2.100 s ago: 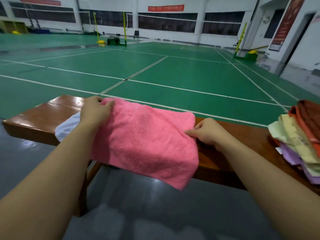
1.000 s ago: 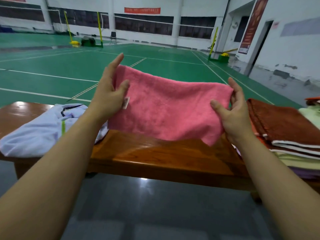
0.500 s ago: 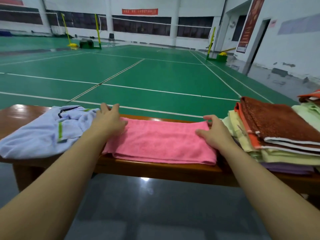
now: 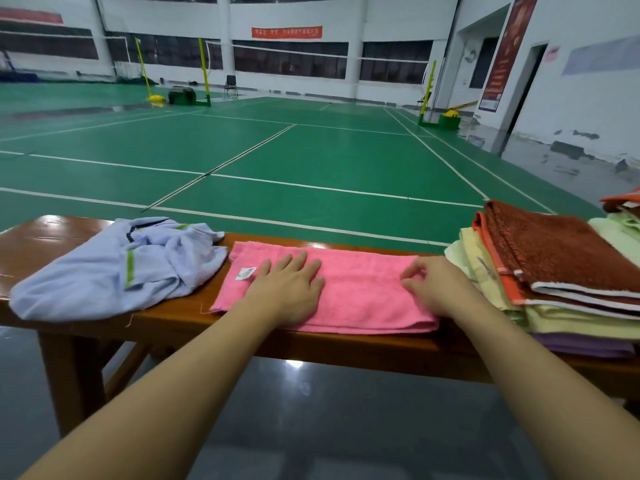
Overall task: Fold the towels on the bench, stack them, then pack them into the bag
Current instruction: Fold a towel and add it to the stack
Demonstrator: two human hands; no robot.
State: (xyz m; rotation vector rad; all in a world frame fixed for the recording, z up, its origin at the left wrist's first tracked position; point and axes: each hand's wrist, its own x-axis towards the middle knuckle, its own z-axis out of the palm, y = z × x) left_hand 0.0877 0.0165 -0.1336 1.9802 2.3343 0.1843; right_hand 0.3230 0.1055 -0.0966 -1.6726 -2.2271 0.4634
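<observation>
A pink towel lies folded flat on the brown wooden bench. My left hand presses flat on its left half, fingers straight, beside a small white label. My right hand rests on the towel's right end with fingers loosely curled on the cloth. To the left, a light blue bag with green strips lies crumpled on the bench. On the right sits a stack of folded towels, brown on top, then orange, pale yellow and purple.
More towels, pale green and orange, lie at the far right edge. Beyond the bench stretches a green badminton court with net posts. Grey floor lies below the bench's front edge.
The pink towel, held up and then laid on the bench, now lies flat. Both hands moved from its ends inward onto its top surface.
</observation>
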